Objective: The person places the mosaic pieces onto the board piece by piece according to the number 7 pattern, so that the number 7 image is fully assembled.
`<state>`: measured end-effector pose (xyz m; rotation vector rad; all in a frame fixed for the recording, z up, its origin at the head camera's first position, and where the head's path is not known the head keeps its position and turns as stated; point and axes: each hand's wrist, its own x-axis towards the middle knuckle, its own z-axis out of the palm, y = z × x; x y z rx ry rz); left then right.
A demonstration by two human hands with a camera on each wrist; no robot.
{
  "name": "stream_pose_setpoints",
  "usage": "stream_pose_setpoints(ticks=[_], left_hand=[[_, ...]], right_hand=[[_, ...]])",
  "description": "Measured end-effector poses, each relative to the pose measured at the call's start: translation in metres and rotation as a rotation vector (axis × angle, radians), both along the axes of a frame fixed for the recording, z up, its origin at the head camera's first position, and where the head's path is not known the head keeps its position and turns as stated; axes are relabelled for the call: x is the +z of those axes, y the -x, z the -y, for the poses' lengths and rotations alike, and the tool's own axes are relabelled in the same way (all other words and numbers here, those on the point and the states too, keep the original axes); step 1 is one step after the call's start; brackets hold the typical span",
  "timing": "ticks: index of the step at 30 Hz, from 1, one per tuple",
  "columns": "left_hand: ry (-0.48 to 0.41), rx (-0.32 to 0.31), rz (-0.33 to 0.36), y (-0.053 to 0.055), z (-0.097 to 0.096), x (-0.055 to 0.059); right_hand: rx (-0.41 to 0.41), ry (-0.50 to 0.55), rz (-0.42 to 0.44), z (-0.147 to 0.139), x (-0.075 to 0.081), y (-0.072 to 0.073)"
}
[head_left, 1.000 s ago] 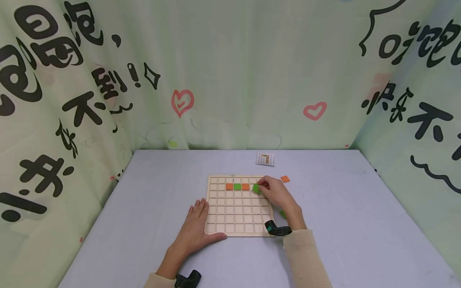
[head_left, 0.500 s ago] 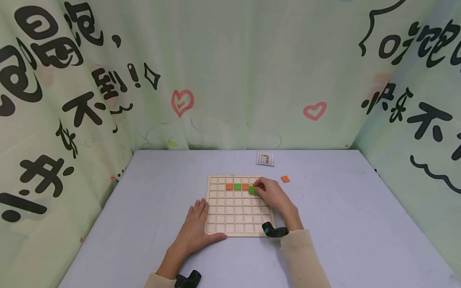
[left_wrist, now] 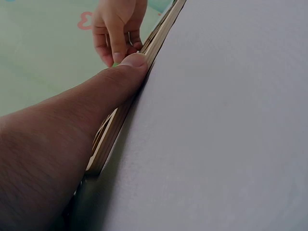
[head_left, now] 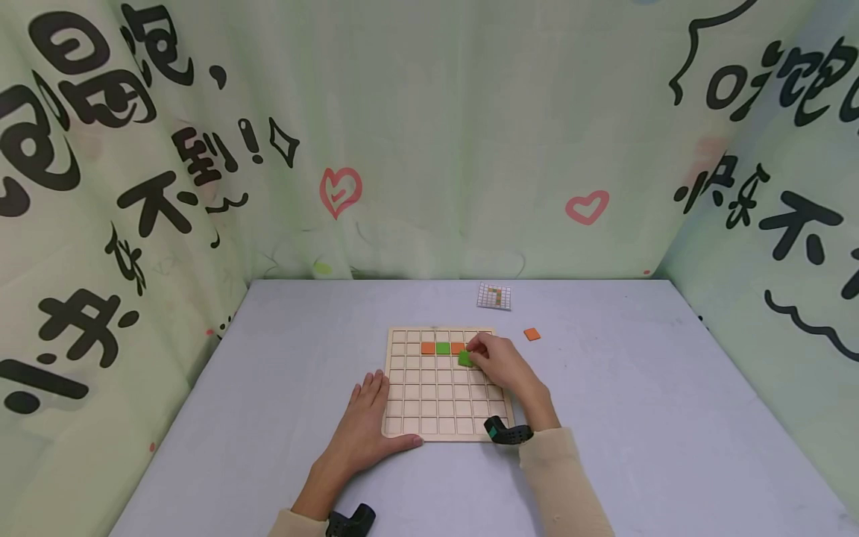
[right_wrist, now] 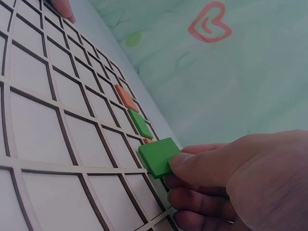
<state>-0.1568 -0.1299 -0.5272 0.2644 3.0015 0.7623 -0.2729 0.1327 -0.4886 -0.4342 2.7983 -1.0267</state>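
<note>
My right hand (head_left: 502,362) pinches a green square tile (right_wrist: 160,157) between thumb and fingers, close over the wooden grid board (head_left: 429,409). In the head view the held tile overlaps the cell just below the rightmost orange tile (head_left: 457,347). A row in the board's second line holds an orange tile (head_left: 428,348), a green tile (head_left: 443,348) and that other orange one. My left hand (head_left: 365,418) rests along the board's left side with straight fingers. Its thumb (left_wrist: 132,62) lies on the board's near edge.
A loose orange tile (head_left: 532,334) lies on the table right of the board. Behind the board is a small card (head_left: 493,296) printed with a coloured grid. A light cloth covers the table (head_left: 637,418), and a printed curtain (head_left: 456,149) hangs around it.
My right hand has moved left and slightly toward me with the green tile, from the right part of the second row to below the rightmost orange tile. The left hand stays in place.
</note>
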Motion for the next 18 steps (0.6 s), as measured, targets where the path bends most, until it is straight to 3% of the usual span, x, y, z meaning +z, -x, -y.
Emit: stream_pose_setpoints(ticks=[18], left_hand=[[-0.009, -0.004, -0.001, -0.0009, 0.0008, 0.0000]], right_hand=[[0.029, -0.015, -0.025, 0.0079, -0.0010, -0.0043]])
